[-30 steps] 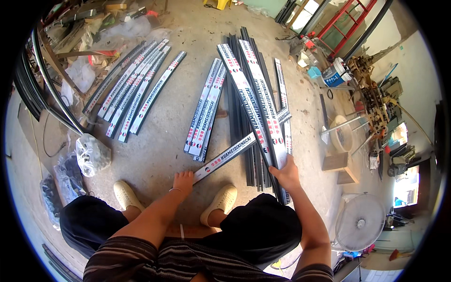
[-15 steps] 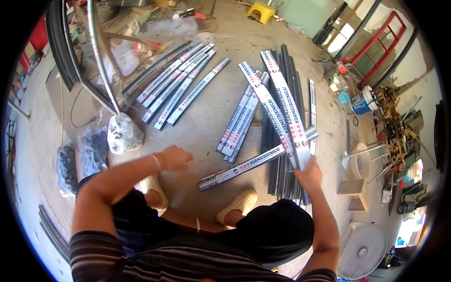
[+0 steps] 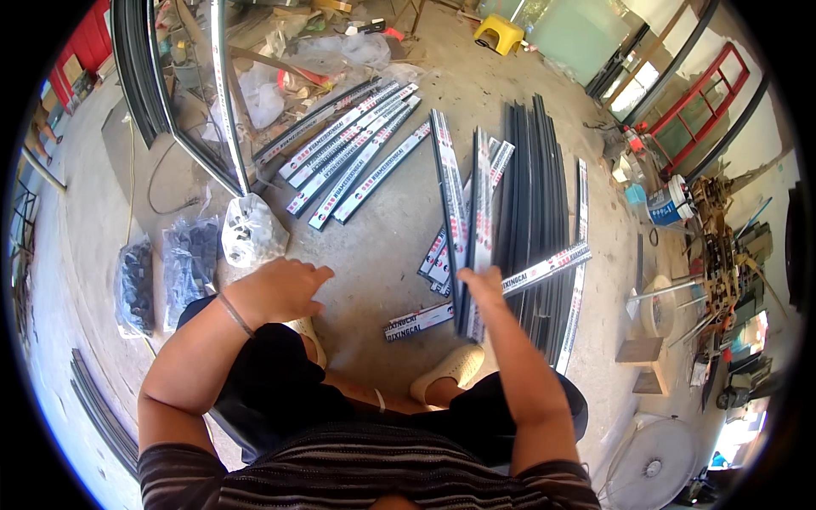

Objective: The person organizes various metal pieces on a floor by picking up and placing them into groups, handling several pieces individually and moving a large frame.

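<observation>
My right hand (image 3: pixel 483 287) is closed round the near part of two long profile strips (image 3: pixel 480 200) with printed white film on their faces and dark edges. The two strips stand nearly parallel, pointing away from me. Beneath them lie more wrapped strips (image 3: pixel 435 259) and one slanting strip (image 3: pixel 544 270), which crosses a bundle of bare dark profiles (image 3: pixel 529 178). Nothing is in my left hand (image 3: pixel 285 293), which hovers over my left knee with its fingers apart. Ahead of that hand, several wrapped strips (image 3: pixel 357 166) lie side by side on the floor.
Plastic bags of dark parts (image 3: pixel 189 259) and a clear bag of fittings (image 3: pixel 253 231) rest at left, beside upright profiles (image 3: pixel 223 102). A standing fan (image 3: pixel 651 467) and a blue-and-white bucket (image 3: pixel 669 202) are at right. A yellow stool (image 3: pixel 500 34) stands far ahead.
My right hand has drawn the two strips leftward off the dark bundle and turned them more upright in view. My left hand has come nearer to my knee, fingers spreading.
</observation>
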Action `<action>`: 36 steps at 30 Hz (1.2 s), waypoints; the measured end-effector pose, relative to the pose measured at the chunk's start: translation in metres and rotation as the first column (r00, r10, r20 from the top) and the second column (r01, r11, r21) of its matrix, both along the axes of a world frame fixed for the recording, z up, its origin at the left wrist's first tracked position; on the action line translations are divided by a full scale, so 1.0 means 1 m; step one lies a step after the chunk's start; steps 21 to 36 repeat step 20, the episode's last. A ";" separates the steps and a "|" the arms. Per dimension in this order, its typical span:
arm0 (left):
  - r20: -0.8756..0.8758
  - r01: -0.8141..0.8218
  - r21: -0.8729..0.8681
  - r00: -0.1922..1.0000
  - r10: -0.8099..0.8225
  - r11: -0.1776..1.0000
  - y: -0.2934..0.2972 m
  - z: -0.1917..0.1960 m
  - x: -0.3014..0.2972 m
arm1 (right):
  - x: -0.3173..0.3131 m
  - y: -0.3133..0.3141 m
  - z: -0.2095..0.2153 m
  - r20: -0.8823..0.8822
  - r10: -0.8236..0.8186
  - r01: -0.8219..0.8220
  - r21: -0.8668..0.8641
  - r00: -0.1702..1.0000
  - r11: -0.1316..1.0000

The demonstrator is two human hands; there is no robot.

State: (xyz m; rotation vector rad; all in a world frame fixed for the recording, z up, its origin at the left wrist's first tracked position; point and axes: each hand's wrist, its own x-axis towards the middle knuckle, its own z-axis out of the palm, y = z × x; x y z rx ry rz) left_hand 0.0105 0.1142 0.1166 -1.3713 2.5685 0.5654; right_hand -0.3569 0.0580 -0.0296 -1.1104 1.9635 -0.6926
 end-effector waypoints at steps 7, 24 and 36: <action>-0.097 0.099 0.058 0.991 -0.093 0.993 -0.007 -0.002 -0.024 | 0.063 0.041 -0.064 0.619 -0.175 0.140 0.105 0.766 0.985; -0.051 0.072 0.113 0.996 -0.067 0.991 -0.011 -0.020 -0.038 | 0.094 0.056 -0.065 0.843 -0.296 0.105 0.279 0.449 0.954; -0.051 0.072 0.113 0.996 -0.067 0.991 -0.011 -0.020 -0.038 | 0.094 0.056 -0.065 0.843 -0.296 0.105 0.279 0.449 0.954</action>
